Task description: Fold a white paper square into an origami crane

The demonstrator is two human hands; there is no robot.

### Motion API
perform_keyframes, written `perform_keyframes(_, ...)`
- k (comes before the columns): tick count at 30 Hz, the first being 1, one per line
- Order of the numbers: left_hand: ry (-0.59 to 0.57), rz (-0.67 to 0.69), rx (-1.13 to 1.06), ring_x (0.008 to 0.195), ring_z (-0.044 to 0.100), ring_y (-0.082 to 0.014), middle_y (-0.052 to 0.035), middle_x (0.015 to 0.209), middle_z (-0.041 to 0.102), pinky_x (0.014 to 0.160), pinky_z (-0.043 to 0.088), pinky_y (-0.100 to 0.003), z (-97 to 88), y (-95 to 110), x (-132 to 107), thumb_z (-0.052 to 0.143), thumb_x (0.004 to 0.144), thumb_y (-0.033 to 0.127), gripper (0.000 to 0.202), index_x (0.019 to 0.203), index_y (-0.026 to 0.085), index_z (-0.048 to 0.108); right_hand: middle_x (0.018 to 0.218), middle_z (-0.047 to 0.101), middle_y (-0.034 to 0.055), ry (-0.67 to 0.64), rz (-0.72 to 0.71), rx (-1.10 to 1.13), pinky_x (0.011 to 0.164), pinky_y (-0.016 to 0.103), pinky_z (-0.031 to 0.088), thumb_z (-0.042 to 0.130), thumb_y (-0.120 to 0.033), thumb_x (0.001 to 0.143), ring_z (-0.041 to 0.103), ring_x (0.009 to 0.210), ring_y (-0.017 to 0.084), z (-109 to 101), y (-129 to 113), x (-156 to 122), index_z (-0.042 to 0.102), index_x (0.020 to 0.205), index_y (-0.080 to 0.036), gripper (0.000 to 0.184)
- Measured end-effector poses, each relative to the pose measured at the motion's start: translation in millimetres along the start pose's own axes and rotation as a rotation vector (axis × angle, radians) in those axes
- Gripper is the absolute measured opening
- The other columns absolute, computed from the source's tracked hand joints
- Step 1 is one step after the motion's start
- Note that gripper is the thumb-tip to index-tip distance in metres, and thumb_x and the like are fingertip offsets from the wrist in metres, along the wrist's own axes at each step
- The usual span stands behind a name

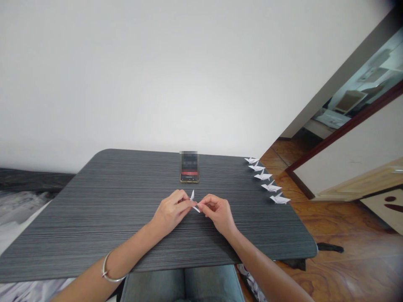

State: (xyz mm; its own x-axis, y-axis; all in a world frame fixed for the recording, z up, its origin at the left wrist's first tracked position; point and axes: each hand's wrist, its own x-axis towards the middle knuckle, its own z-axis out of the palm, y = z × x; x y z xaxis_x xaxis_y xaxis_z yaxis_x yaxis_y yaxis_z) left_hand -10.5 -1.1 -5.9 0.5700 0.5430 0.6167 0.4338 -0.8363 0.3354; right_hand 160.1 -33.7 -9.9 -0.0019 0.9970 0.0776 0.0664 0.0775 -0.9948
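Between my hands, just above the middle of the dark table, is a small white folded paper crane [192, 196]. My left hand [172, 211] pinches its body between thumb and fingers, which cover much of it. One narrow point of the paper sticks up, and another slants down to the right. My right hand [218, 211] is closed in a pinch at the right end of the paper, thumb against forefinger. A phone [189, 167] stands beyond my hands, its screen partly blurred.
Several finished white paper cranes [271, 187] form a row along the right edge of the dark wood-grain table [119, 188]. A white wall [157, 84] rises behind the table. On the right are a wooden floor [352, 251] and a doorway.
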Motion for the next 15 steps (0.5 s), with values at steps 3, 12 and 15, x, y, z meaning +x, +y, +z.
perform_keyframes(3,0.023,-0.035,-0.078,0.064,0.046,-0.0095,-0.0021,0.071,0.049,0.057,0.038,-0.019,0.5,-0.8,0.1,0.050,0.080,0.017,0.017,0.087,0.019,0.065,0.053,0.060,-0.0003,-0.034,0.062,0.054,0.040,0.018,0.038,0.062,-0.025,0.068,0.053,0.049,0.010,-0.6,-1.7,0.3,0.061,0.063,-0.016,0.011)
perform_keyframes(12,0.031,-0.101,-0.179,0.060,0.045,-0.0088,-0.0012,0.068,0.047,0.053,0.037,-0.019,-1.4,1.2,4.5,0.052,0.079,0.018,0.015,0.083,0.017,0.066,0.055,0.063,0.0004,-0.103,0.120,0.167,0.039,0.017,0.038,0.063,-0.026,0.067,0.056,0.051,0.010,-3.5,-3.6,1.1,0.064,0.066,-0.015,0.011)
perform_keyframes(15,0.025,-0.107,-0.201,0.060,0.045,-0.0086,-0.0013,0.068,0.047,0.052,0.037,-0.018,-0.8,1.1,4.5,0.052,0.078,0.018,0.015,0.083,0.017,0.066,0.054,0.063,0.0002,-0.109,0.132,0.175,0.039,0.016,0.038,0.064,-0.025,0.066,0.055,0.050,0.010,-4.0,-2.6,0.9,0.064,0.065,-0.015,0.011)
